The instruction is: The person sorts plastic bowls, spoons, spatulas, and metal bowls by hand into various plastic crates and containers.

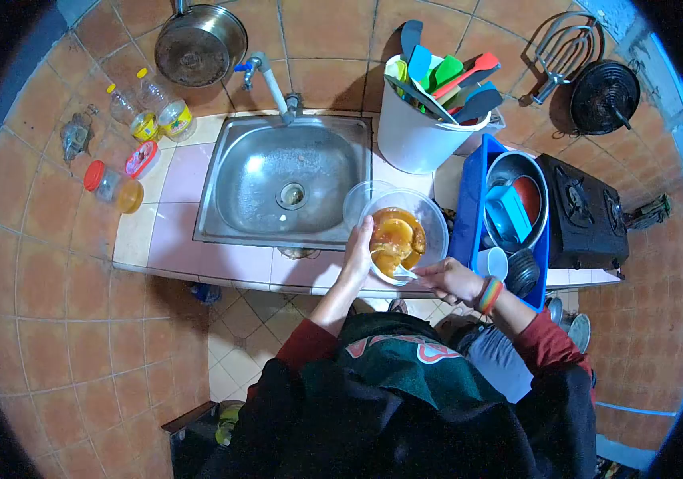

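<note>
A clear plastic bowl (pixel 435 223) stands at the counter's front edge, right of the sink. Inside it lies a brown, glossy sauce (pixel 396 231) with pale pieces partly covered by it. My left hand (pixel 357 254) grips the bowl's left side, thumb up along the wall and fingers hidden beneath. With my right hand (pixel 452 281) I hold a spoon (pixel 404 274) by its handle, fingers closed round it, its head dipping into the near side of the sauce. A round clear plastic lid (pixel 357 198) lies partly under the bowl, overlapping the sink's edge.
A steel sink (pixel 238 199) with a tap (pixel 285 104) is at left. Behind the bowl stands a white bucket (pixel 413 136) of spatulas. To the right are a blue basin (pixel 469 199) of dishes and a black stove (pixel 581 211). Bottles (pixel 172 118) and a red-lidded jar (pixel 114 186) stand far left.
</note>
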Available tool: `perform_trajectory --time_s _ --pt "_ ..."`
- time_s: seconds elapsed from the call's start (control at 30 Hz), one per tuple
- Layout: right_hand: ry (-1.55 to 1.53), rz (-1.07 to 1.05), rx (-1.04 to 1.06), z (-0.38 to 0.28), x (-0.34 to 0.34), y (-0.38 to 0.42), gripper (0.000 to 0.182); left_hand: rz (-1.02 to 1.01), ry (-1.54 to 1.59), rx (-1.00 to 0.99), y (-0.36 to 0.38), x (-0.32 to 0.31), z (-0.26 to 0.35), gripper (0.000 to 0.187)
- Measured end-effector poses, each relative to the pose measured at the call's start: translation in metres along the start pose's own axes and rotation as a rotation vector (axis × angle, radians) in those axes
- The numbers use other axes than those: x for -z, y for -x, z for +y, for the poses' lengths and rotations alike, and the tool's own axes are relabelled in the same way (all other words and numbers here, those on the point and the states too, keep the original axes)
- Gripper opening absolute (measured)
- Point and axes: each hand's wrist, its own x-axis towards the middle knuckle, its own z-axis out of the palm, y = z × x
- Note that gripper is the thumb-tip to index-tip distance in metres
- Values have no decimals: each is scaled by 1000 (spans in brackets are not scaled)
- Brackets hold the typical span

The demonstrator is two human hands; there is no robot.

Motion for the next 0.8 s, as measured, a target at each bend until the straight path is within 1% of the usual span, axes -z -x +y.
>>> perform_trajectory --time_s 0.03,0.07,0.1,0.17,0.2,0.23,0.27,0.3,0.33,0.37,0.43,0.47,0.5,0.57,0.6,0.63,0.7,0.73,0.77,0.8 --pt "-256 -109 -409 -11 3 4 28 -4 -5 0 4 -2 3 57" --pt "-316 -128 -450 -14 1 6 28 -19 -10 5 7 -4 5 57" --pt "-321 -128 -447 -13 2 5 28 -33 -13 12 11 -5 8 57" --pt "-495 -267 -561 -8 10 0 27 -20 -61 -14 8 -1 2 58" --pt "-485 -332 -552 -5 14 -2 30 -2 -99 19 7 2 -1 60" --pt "-483 -334 -550 -10 11 0 30 17 -138 51 7 3 -1 63" --pt "-202 -189 -404 -19 4 5 33 19 -139 48 -1 11 -10 63" --pt "76 -43 -255 -22 -1 9 37 -16 -56 70 -11 20 -22 63" --pt "482 121 337 19 1 -6 44 -31 -13 81 -13 22 -22 63" --pt "483 117 337 -1 -16 8 44 -46 30 93 -10 20 -15 63" --pt "1270 364 93 -36 -46 35 48 103 75 19 -3 15 -1 63" --pt "1226 383 201 -32 -50 36 51 144 67 -33 -6 15 -4 62" --pt "1224 384 200 -33 -52 35 51 143 66 -32 -5 16 -4 62" --pt "1201 374 214 -38 -53 35 53 95 -4 -140 -7 18 -9 61" --pt "1145 364 183 -36 -51 31 51 185 -67 -190 -8 13 -14 59" --pt "1145 365 184 -30 -46 23 51 185 -68 -191 -5 8 -14 59" --pt "715 297 384 -2 -25 -1 46 343 -190 -262 6 -4 -8 59" --pt "563 180 617 31 -5 -24 39 262 -178 -296 10 -5 -3 59" --pt "563 183 615 15 -2 -19 39 260 -178 -294 10 -4 -5 59" --pt "256 37 106 -4 5 -11 36 226 -244 -310 10 -4 -6 58"
